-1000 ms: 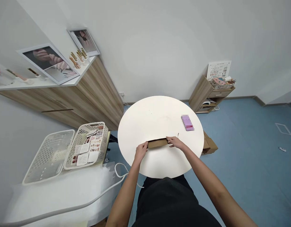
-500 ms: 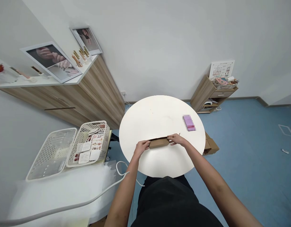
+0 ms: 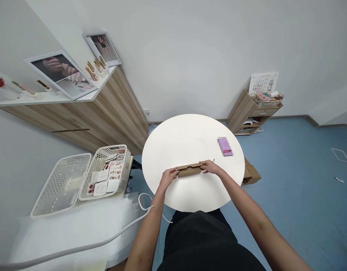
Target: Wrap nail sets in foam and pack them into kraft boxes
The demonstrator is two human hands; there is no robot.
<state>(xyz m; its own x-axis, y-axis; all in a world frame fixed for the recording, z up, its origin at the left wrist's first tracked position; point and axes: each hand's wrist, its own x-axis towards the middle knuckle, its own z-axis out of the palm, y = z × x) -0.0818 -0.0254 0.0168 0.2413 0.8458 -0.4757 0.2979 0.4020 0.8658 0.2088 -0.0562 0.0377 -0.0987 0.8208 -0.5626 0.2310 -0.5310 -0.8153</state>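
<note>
A small brown cardboard box (image 3: 189, 171), long and narrow, rests near the front half of the round white table (image 3: 190, 139). At its left end my left hand (image 3: 169, 176) is closed on the cardboard. My right hand (image 3: 209, 166) grips the opposite end, fingers at the upper corner. A flap with a notch in its edge shows along the top of the box, between both hands. Beyond my right hand lies a purple item (image 3: 225, 146), blurred into blocks. A tiny thin object (image 3: 214, 160) sits just past my right fingers.
Left of the table stand two white plastic baskets, one holding cards (image 3: 108, 173). A white cable (image 3: 128, 226) crosses near my left arm. An open cardboard carton (image 3: 250, 174) is on the floor at right. Wooden cabinets (image 3: 117, 109) line the wall.
The top flap of the box has tilted so its brown face and notch now show, where before a dark edge was seen. Both hands stay almost in place.
</note>
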